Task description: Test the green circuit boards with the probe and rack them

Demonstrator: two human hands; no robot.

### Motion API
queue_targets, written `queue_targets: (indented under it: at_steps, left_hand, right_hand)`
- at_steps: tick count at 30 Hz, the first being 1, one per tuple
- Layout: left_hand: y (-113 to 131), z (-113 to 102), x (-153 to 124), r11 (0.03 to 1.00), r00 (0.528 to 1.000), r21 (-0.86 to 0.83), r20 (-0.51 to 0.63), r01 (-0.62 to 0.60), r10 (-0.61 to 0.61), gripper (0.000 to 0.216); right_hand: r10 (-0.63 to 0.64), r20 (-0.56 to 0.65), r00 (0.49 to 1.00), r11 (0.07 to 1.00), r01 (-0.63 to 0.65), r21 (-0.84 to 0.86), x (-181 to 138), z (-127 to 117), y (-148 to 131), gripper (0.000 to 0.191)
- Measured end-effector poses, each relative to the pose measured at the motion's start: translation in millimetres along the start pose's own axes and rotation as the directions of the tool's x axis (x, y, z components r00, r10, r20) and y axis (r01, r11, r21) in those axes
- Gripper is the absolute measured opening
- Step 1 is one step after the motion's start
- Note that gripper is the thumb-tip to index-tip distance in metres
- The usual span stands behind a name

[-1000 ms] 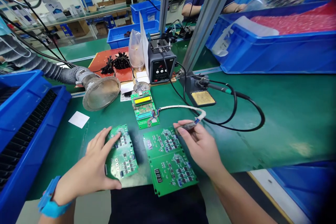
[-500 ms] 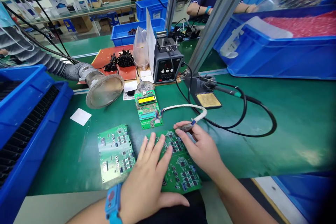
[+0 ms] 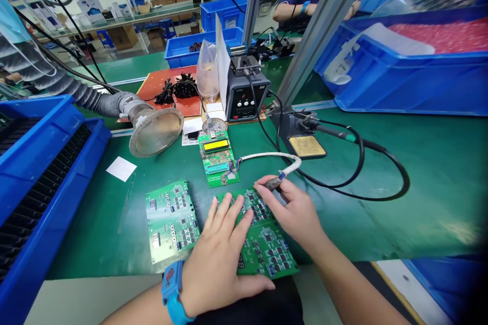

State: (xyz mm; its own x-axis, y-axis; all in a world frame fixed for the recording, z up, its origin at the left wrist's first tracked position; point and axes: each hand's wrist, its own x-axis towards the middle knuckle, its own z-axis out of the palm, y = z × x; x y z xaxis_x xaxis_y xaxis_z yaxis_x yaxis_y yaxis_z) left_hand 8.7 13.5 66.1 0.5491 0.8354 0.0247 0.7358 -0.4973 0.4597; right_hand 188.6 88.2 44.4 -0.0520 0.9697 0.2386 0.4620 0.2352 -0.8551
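My left hand (image 3: 219,254), with a blue wrist strap, lies flat with fingers spread on the left part of a green circuit board panel (image 3: 267,246) at the table's front edge. My right hand (image 3: 295,213) pinches a small connector (image 3: 272,183) on the end of a white cable (image 3: 267,156), held over the panel's far edge. The cable runs to a small green board with a yellow display (image 3: 218,158). A second green circuit board (image 3: 171,218) lies apart, to the left of my left hand.
A fume extractor hose and funnel (image 3: 154,129) reach in from the left. A soldering station (image 3: 246,94), iron stand with sponge (image 3: 305,142) and black cord sit behind. Blue bins stand at left (image 3: 34,172) and right (image 3: 400,76). Another person works at the back.
My left hand let go of the left board and moved right onto the larger panel, where it rests flat. My right hand kept its hold on the connector, almost still.
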Motion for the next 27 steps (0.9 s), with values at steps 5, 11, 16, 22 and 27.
queue_targets:
  at_steps: [5,11,16,22,27]
  left_hand:
    - [0.7,-0.3,-1.6,0.999,0.999,-0.047,-0.04,0.005,-0.006,0.081]
    - [2.5,-1.8,-2.6,0.998,0.999,-0.067,-0.042,0.006,-0.009,0.067]
    - [2.3,-1.6,-1.5,0.997,0.999,-0.071,-0.039,0.019,-0.022,0.064]
    - [3.1,-2.7,-1.2,0.997,0.999,-0.07,-0.034,0.024,-0.026,0.06]
    - [3.3,-3.1,-1.2,0.997,0.999,-0.078,-0.031,0.02,-0.023,0.059]
  right_hand:
    - [0.019,0.019,1.0,0.998,-0.019,0.052,-0.4,-0.3,-0.3,0.018]
    - [0.05,-0.004,0.999,0.998,-0.049,0.042,3.2,3.8,-3.6,0.017]
    - [0.071,0.047,0.996,0.993,-0.076,0.092,4.7,2.6,-2.9,0.019]
    - [0.037,0.009,0.999,0.999,-0.037,-0.013,6.7,5.2,-3.8,0.015]
    - [0.059,0.055,0.997,0.993,-0.064,0.104,6.8,4.1,-0.4,0.018]
